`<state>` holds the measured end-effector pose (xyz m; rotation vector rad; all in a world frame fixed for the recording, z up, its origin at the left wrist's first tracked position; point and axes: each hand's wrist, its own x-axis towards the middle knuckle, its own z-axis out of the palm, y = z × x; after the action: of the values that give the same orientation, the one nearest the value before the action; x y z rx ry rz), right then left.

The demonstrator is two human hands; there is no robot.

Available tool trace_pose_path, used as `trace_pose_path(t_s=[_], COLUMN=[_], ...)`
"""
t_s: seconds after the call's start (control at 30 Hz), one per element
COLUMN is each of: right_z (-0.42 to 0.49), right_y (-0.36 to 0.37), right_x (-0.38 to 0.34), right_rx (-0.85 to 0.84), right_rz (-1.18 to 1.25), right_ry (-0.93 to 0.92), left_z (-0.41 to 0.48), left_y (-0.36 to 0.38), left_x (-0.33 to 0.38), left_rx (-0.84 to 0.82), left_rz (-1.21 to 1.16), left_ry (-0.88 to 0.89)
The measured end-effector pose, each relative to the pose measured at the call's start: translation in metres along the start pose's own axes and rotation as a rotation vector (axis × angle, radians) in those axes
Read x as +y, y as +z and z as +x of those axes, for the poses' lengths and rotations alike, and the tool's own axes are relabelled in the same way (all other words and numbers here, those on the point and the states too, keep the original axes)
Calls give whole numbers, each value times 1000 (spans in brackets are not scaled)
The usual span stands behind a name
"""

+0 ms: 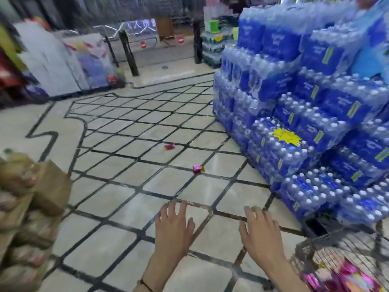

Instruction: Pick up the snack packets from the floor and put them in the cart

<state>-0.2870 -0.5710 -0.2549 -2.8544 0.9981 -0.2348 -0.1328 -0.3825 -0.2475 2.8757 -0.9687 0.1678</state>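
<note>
glossy tiled floor (117, 199) holds two crinkled pink snack packets (198, 169).

Bright, even indoor light; source not in view. Soft sheen on pale floor tiles (130, 199), strongest toward 12 o'clock. Shadows faint. Heavy motion blur at 9 o'clock: cartons (31, 186) smeared; boards (52, 66) at 10 o'clock streaked. Wide-angle bending at edges: floor lines curve, water-bottle stack (305, 102) at 2 o'clock leans. Left hand (173, 230), right hand (261, 234) slightly soft; cart (336, 239) at 5 o'clock blurred.
</note>
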Motion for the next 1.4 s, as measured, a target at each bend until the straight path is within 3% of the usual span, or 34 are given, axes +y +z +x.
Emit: trace_pose_path(t_s=[0.3, 0.87, 1.2, 1.4], right_z=[100, 385, 538, 652], right_y=[38, 105, 162, 162], right_x=[-72, -198, -292, -362], right_rx=[-6, -105, -206, -166], right_rz=[-4, 56, 4, 22], right_ry=[-111, -127, -26, 75], left_z=[82, 368, 541, 657], left_y=[18, 50, 109, 106], left_x=[-75, -189, -290, -364], left_rx=[65, 39, -54, -92], left_rz=[-110, -185, -253, -230], left_ry=[-66, -107, 36, 166])
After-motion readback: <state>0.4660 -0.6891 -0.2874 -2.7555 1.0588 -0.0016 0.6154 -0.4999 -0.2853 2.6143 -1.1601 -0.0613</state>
